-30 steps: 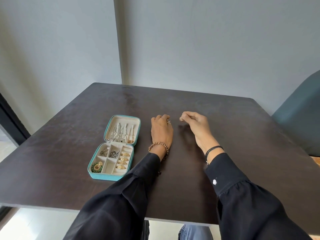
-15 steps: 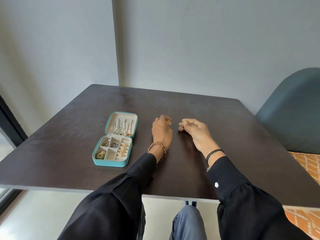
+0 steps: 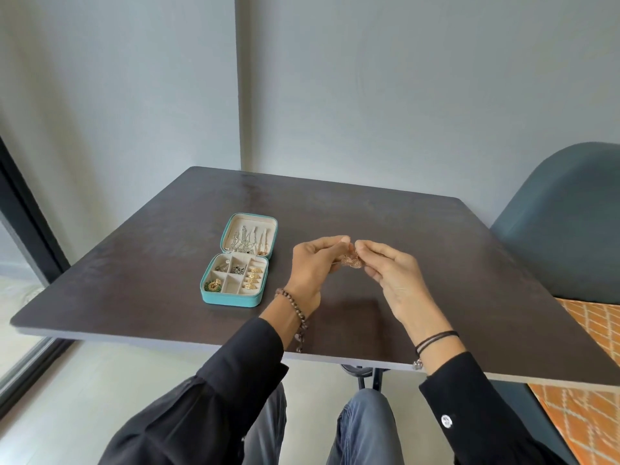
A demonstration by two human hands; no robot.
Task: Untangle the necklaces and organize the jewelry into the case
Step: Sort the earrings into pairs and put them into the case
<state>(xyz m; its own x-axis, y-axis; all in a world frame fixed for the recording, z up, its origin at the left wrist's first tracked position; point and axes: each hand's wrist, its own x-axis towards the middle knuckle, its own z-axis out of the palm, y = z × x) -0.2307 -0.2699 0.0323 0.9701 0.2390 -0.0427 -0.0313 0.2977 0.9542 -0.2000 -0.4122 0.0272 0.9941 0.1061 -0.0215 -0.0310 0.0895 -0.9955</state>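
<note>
Lifted off the table (image 3: 167,263): left hand (image 3: 310,266) and right hand (image 3: 392,273), both grips pinching one blurred gold clump (image 3: 350,262)

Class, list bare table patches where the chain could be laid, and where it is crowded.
Bare: table right of the right hand; table beyond the case. Crowded: between case and left hand, both hands pinching the chain.

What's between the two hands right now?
A small bunched gold chain, pinched by the left hand and right hand above the table; head view shows it.
</note>
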